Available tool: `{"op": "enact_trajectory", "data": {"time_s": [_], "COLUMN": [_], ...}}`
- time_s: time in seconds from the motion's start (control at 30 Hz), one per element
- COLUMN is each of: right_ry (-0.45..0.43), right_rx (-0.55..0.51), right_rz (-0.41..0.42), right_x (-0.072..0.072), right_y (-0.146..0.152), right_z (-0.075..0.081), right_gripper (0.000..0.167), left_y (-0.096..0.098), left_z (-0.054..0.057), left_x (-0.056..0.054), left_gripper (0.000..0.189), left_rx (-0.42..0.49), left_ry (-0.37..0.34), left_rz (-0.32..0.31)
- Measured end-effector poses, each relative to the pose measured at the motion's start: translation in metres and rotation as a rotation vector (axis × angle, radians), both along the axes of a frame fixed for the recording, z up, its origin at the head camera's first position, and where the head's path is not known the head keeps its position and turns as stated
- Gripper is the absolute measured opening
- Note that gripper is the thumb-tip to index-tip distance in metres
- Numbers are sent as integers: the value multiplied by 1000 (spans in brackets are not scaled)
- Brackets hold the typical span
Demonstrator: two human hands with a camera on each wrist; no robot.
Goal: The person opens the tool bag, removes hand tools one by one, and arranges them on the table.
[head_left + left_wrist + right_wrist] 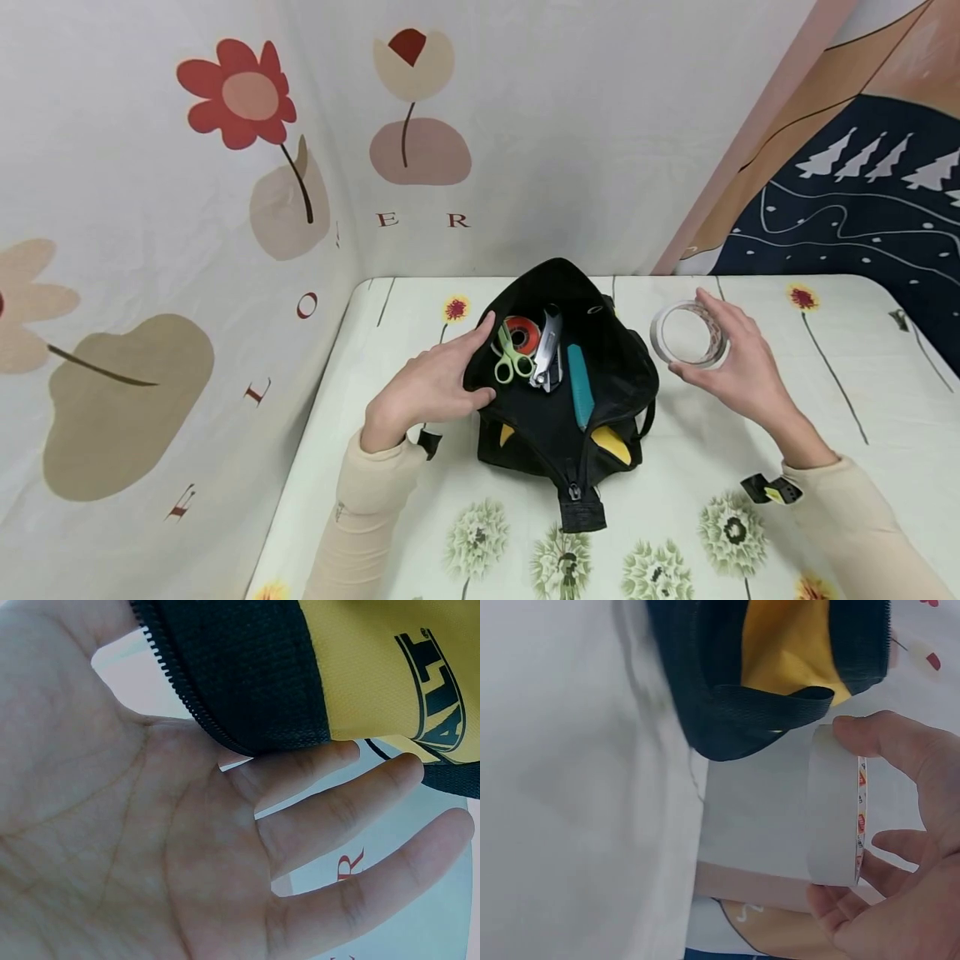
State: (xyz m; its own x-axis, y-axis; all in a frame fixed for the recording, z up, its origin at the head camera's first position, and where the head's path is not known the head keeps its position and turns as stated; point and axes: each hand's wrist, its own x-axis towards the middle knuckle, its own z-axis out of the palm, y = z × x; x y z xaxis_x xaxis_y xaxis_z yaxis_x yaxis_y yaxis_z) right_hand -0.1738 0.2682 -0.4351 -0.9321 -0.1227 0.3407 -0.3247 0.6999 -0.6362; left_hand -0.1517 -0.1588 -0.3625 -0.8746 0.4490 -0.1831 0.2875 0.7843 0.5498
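**White tape roll held beside the open black bag**

Head view: the roll of tape (657,337) is in the air over the bench (660,492), just right of the bag (633,375) and apart from it. The step in hand appears to be bringing the roll to the bag's mouth. It would go best with the rim kept spread, the roll tipped to clear the right-hand edge, then lowered gently beside the green scissors (513,363) and turquoise item (580,387). The left hand (431,379) spreads along the left rim; the right hand (742,358) grips the roll.

Left wrist view: that grip is wide, its long fingers nearly straight, touching the bag below the zip edge; the thumb's tip is out of frame.

Right wrist view: thumb and fingers pinch the roll across opposite sides, opened about as wide as the roll itself.
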Motion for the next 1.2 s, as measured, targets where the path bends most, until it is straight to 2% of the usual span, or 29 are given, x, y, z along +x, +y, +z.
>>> {"op": "enact_trajectory", "data": {"time_s": [0.57,1.2], "right_ry": [-79,-138], "right_rx": [34,81], "right_rz": [10,68], "right_x": [-10,-18], "right_y": [3,4], "right_z": [-31,-49], "right_gripper": [111,108], "left_y": [0,0], "left_z": [1,0], "left_x": [1,0], "left_gripper": [99,99], "left_rx": [0,-5], "left_ry": [-1,4], "left_rz": [11,6]}}
